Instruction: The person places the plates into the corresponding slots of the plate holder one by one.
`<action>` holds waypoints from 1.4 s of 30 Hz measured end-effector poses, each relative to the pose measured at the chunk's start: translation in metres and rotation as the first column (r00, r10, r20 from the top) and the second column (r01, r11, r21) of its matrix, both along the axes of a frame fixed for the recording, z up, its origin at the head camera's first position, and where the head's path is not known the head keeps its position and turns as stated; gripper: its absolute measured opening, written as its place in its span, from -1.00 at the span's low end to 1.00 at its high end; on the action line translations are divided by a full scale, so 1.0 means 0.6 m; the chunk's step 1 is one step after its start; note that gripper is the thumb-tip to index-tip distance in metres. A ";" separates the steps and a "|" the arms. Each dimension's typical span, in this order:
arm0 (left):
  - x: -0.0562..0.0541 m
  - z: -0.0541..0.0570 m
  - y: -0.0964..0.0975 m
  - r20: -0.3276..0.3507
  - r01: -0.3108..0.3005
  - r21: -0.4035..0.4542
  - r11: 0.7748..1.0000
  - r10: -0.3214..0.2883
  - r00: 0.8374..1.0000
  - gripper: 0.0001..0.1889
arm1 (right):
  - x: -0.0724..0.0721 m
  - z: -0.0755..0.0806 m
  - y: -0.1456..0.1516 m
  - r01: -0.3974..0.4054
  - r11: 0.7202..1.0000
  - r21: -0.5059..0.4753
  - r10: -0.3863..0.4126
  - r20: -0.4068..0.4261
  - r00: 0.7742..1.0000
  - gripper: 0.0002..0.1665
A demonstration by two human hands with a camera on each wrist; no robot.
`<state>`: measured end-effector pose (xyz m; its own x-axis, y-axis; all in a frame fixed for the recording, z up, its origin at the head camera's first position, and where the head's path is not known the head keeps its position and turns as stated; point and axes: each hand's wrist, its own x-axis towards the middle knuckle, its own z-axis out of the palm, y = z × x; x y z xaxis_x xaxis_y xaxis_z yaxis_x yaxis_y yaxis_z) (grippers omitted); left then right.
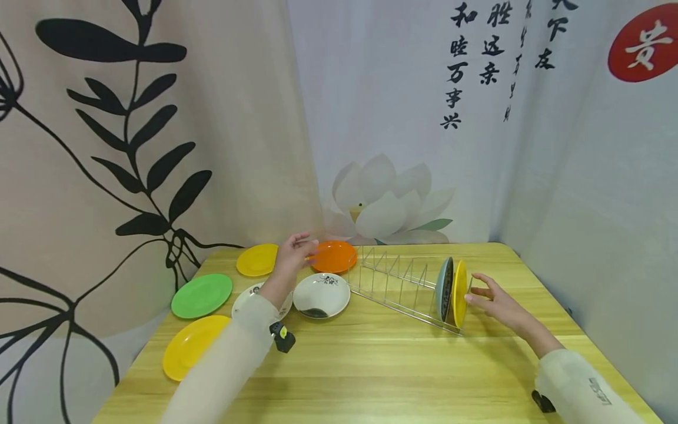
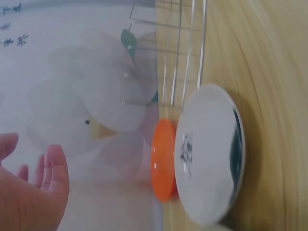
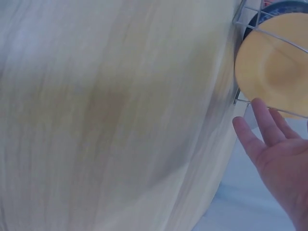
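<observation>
My left hand (image 1: 291, 257) hovers over the back of the table beside an orange plate (image 1: 335, 257), fingers loosely bent and holding nothing. In the left wrist view, that hand appears apart from the orange plate and the white plate (image 2: 207, 159) with a dark floral print. On the right, a wire plate rack (image 1: 405, 312) holds a yellow plate (image 1: 459, 294) upright at its right end, with a dark-patterned, blue-edged plate (image 1: 441, 288) beside it. My right hand (image 1: 492, 300) is at that end of the rack, its extended fingertips close to the end wire and the yellow plate.
Left of the rack lie a white plate (image 1: 321, 291), another white plate (image 1: 246, 297) partly behind my left forearm, a yellow plate (image 1: 256, 260), a green plate (image 1: 202, 295) and a front yellow plate (image 1: 192, 347). A printed curtain (image 1: 254, 147) hangs behind the wooden table (image 1: 371, 377).
</observation>
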<state>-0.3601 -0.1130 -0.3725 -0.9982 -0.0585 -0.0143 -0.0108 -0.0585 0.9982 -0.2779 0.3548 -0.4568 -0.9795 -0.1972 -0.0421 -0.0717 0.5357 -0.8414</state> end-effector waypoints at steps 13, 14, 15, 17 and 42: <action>0.025 -0.019 -0.165 0.042 -0.122 -0.057 0.991 0.125 0.991 -0.45 | -0.003 -0.001 -0.002 0.023 0.999 -0.034 -0.023 -0.003 1.000 -0.14; 0.027 -0.020 -0.177 0.044 -0.134 -0.064 0.989 0.137 0.990 -0.44 | -0.002 -0.002 -0.002 0.022 0.999 -0.041 -0.022 -0.005 1.000 -0.15; 0.029 -0.022 -0.189 0.043 -0.146 -0.064 0.987 0.149 0.988 -0.42 | -0.002 -0.002 -0.003 0.021 0.999 -0.045 -0.022 -0.008 1.000 -0.15; 0.035 -0.024 -0.210 0.051 -0.180 -0.067 0.981 0.183 0.982 -0.40 | -0.001 -0.003 -0.003 0.021 0.998 -0.058 -0.022 -0.010 1.000 -0.17; 0.069 -0.064 -0.361 0.123 -0.442 -0.024 0.897 0.441 0.889 -0.40 | 0.001 -0.008 -0.011 0.035 0.992 -0.123 -0.034 0.007 0.999 -0.19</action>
